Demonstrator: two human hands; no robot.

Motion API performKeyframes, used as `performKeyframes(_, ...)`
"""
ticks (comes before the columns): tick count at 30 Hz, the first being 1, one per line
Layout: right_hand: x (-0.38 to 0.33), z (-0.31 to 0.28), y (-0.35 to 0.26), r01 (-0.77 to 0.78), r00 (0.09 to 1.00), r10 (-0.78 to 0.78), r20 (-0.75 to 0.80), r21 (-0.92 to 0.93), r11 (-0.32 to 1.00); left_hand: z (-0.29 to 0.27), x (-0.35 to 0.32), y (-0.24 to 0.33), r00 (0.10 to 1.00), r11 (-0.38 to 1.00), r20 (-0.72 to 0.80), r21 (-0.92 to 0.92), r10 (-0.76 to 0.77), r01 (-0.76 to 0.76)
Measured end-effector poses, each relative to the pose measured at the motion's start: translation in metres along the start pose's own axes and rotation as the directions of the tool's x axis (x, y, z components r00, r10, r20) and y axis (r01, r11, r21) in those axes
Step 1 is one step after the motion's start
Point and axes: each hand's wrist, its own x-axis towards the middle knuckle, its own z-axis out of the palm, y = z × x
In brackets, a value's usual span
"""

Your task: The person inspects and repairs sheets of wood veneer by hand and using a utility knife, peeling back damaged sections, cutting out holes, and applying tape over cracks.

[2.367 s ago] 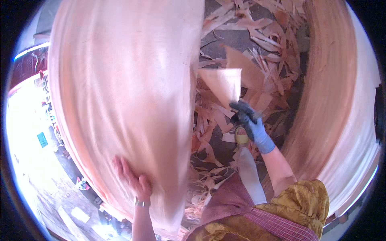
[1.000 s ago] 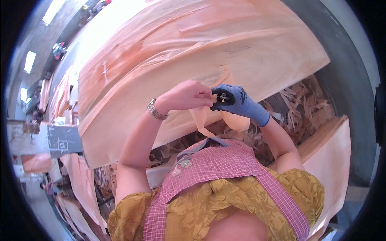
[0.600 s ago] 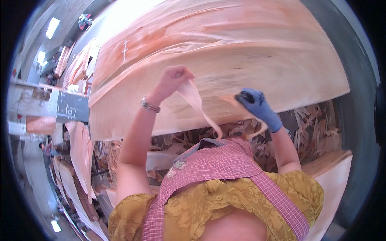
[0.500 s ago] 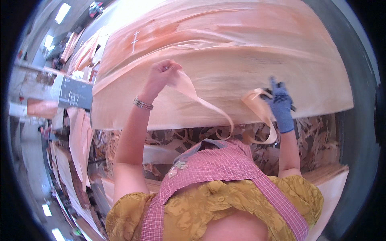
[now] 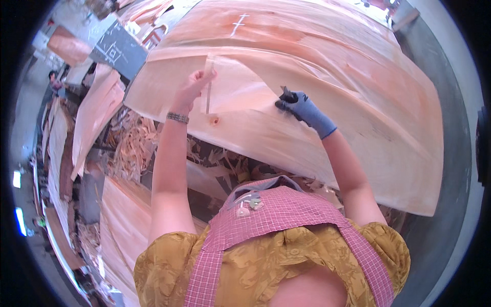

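Pinching a thin veneer strip (image 5: 208, 84), left hand (image 5: 192, 92) holds it upright on the big veneer sheet (image 5: 358, 102). Gloved right hand (image 5: 299, 106) grips a small dark tool (image 5: 285, 95) pressed onto it.

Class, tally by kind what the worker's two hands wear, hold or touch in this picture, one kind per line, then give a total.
Blue glove on right hand: 1
Metal bracelet on left wrist: 1
Thin veneer strip in left hand: 1
Large veneer sheet under both hands: 1
Total: 4

A stack of wide veneer sheets (image 5: 327, 102) carries the work; a loose veneer patch (image 5: 240, 87) lies on its top sheet.
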Motion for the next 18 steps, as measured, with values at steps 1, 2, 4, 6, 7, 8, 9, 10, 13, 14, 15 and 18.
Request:
performKeyframes(1,0.018,0.008,-0.011,-0.033,0.998,0.034,0.048,-0.017,0.999,-0.022,-0.005,-0.015,1.000,0.996,-0.004,0.087,-0.028,0.029)
performKeyframes(2,0.039,0.015,-0.021,-0.062,0.991,0.071,0.116,-0.074,0.995,-0.049,0.003,-0.040,0.990,0.997,0.115,0.015,-0.079,0.078)
performKeyframes(4,0.064,0.038,-0.022,-0.099,0.962,0.145,0.233,-0.198,0.975,-0.076,0.006,-0.087,0.994,0.994,0.046,0.058,-0.095,0.093)
performKeyframes(6,0.091,0.071,-0.010,-0.096,0.927,0.200,0.319,-0.314,0.945,-0.099,0.017,-0.140,0.996,0.989,-0.064,0.127,-0.067,0.075)
performKeyframes(7,0.107,0.091,0.010,-0.053,0.929,0.175,0.326,-0.349,0.936,-0.108,0.025,-0.176,0.990,0.983,-0.141,0.175,-0.026,0.050)
performKeyframes(8,0.121,0.105,0.044,-0.023,0.935,0.157,0.319,-0.385,0.923,-0.108,0.034,-0.200,0.980,0.975,-0.198,0.222,0.021,0.024)
performKeyframes(9,0.128,0.114,0.066,-0.001,0.941,0.143,0.308,-0.420,0.907,-0.101,0.039,-0.211,0.977,0.947,-0.212,0.314,0.003,0.065)
performKeyframes(10,0.131,0.124,0.067,-0.031,0.932,0.200,0.302,-0.483,0.875,-0.096,0.039,-0.218,0.972,0.906,-0.235,0.408,-0.016,0.113)
performKeyframes(13,0.128,0.143,0.079,0.040,0.994,0.024,0.103,-0.568,0.822,-0.088,0.046,-0.241,0.961,0.870,-0.262,0.451,-0.086,0.201)
performKeyframes(14,0.129,0.142,0.082,-0.042,0.993,0.098,0.063,-0.590,0.806,-0.086,0.049,-0.250,0.956,0.861,-0.271,0.453,-0.112,0.230)
performKeyframes(15,0.129,0.142,0.079,-0.014,0.999,0.030,0.016,-0.619,0.785,-0.085,0.051,-0.255,0.950,0.850,-0.281,0.461,-0.135,0.257)
performKeyframes(18,0.119,0.144,0.073,0.130,0.960,-0.264,-0.090,-0.694,0.708,-0.084,0.058,-0.266,0.942,0.864,-0.291,0.418,-0.164,0.280)
